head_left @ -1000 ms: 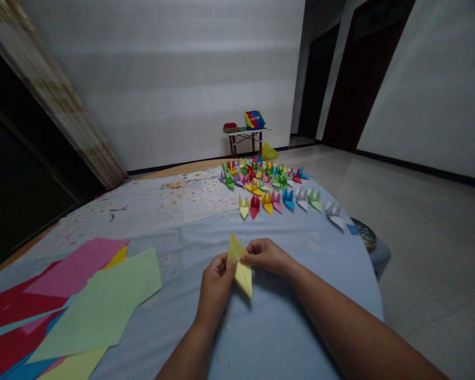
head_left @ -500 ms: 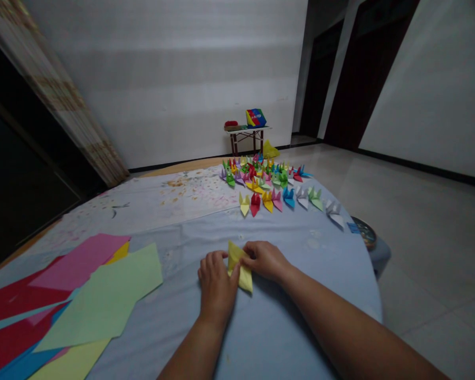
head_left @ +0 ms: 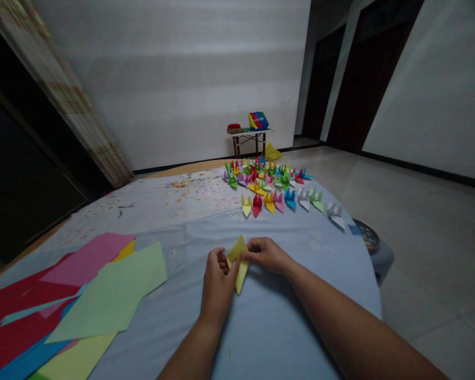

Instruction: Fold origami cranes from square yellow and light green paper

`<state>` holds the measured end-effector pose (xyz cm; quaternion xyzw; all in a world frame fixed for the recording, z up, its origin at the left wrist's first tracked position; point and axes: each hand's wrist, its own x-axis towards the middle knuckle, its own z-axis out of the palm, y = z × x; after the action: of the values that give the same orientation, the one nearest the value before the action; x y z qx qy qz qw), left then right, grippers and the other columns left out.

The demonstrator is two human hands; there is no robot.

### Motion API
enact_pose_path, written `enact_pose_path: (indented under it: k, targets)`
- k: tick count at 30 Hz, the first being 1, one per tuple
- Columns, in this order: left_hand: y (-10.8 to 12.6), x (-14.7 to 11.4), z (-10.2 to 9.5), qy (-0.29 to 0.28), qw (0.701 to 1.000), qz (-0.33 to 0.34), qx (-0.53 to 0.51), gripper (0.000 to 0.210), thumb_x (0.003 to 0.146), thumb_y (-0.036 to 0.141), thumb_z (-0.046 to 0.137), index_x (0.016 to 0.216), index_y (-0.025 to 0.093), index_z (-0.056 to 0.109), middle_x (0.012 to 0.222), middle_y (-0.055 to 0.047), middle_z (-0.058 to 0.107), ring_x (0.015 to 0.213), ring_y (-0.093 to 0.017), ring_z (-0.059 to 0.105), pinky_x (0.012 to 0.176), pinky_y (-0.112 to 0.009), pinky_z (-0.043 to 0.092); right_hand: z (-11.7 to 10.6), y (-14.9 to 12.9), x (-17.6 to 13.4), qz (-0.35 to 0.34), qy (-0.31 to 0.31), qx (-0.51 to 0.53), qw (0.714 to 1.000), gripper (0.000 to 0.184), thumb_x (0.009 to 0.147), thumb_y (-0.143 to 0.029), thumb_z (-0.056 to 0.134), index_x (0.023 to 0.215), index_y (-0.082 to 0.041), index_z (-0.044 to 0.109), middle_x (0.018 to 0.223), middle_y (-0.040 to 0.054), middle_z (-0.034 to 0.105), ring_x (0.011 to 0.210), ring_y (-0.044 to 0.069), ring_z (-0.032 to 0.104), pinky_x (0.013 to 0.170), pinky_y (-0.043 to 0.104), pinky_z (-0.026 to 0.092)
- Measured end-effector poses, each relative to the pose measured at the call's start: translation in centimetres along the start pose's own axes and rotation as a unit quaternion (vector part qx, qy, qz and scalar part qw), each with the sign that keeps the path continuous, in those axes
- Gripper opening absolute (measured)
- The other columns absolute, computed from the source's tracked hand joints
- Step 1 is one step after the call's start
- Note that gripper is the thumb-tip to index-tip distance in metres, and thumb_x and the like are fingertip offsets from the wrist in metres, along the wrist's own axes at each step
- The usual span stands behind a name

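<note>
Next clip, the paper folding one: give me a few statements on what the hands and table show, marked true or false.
1. Both hands hold the yellow paper. True.
2. The left hand rests on the green sheet. False: it is on the yellow paper, apart from the sheet.
3. Folded figures stand in rows beyond the hands. True.
4. The right hand holds a red figure. False: it pinches the yellow paper.
</note>
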<state>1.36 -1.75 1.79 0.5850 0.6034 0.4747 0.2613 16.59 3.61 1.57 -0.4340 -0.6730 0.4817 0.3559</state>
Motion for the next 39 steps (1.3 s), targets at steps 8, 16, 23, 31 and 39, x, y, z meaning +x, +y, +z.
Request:
enact_pose_path:
  k: [8, 16, 23, 31, 39]
  targets:
    - [-0.2, -0.4, 0.1, -0.015, 0.998, 0.025, 0.048, 0.024, 0.075, 0.032, 0.053, 0.092, 0.020, 0.042, 0.091, -0.002, 0.046, 0.065, -0.014, 0.055, 0.063, -0.033, 0.050, 0.1, -0.5, -0.4, 0.023, 0.015, -0.091, 0.995, 0.020, 0.064, -0.024, 0.065, 0.081, -0.015, 0.062, 0.059, -0.0054, 0.052, 0.053, 0.007, 0.043, 0.049, 0.018, 0.029]
    - [0.6, -1.4, 0.1, -0.054, 0.945, 0.174, 0.271, 0.018, 0.082, 0.023, 0.046, 0.100, 0.018, 0.045, 0.100, -0.007, 0.051, 0.098, -0.022, 0.050, 0.082, -0.040, 0.042, 0.7, -1.0, -0.6, -0.045, 0.017, -0.315, 0.948, 0.010, 0.070, -0.026, 0.063, 0.072, -0.016, 0.062, 0.068, 0.0001, 0.058, 0.065, 0.011, 0.046, 0.059, 0.021, 0.029]
    - [0.6, -1.5, -0.3, -0.068, 0.926, 0.144, 0.343, 0.025, 0.088, 0.024, 0.034, 0.104, 0.017, 0.051, 0.109, -0.011, 0.057, 0.102, -0.023, 0.050, 0.084, -0.042, 0.037, 0.8, -0.7, -0.5, -0.069, 0.018, -0.349, 0.934, 0.015, 0.072, -0.031, 0.063, 0.077, -0.017, 0.062, 0.073, 0.0023, 0.060, 0.072, 0.014, 0.049, 0.065, 0.023, 0.030]
    - [-0.1, -0.5, -1.2, -0.107, 0.934, 0.133, 0.314, 0.024, 0.083, 0.016, 0.040, 0.098, 0.019, 0.058, 0.110, -0.008, 0.057, 0.104, -0.022, 0.047, 0.085, -0.038, 0.037, 0.9, -0.4, -0.2, -0.028, 0.081, -0.286, 0.954, 0.017, 0.071, -0.023, 0.063, 0.086, -0.018, 0.056, 0.075, 0.0003, 0.061, 0.067, 0.013, 0.052, 0.060, 0.021, 0.032]
    - [1.2, -1.2, -1.5, -0.124, 0.922, 0.131, 0.344, 0.024, 0.083, 0.023, 0.040, 0.094, 0.023, 0.061, 0.093, -0.007, 0.056, 0.091, -0.022, 0.051, 0.079, -0.037, 0.039, 1.0, -0.3, 0.0, -0.034, 0.077, -0.264, 0.961, 0.030, 0.070, -0.025, 0.065, 0.098, -0.020, 0.058, 0.076, 0.0004, 0.065, 0.072, 0.014, 0.055, 0.065, 0.023, 0.035]
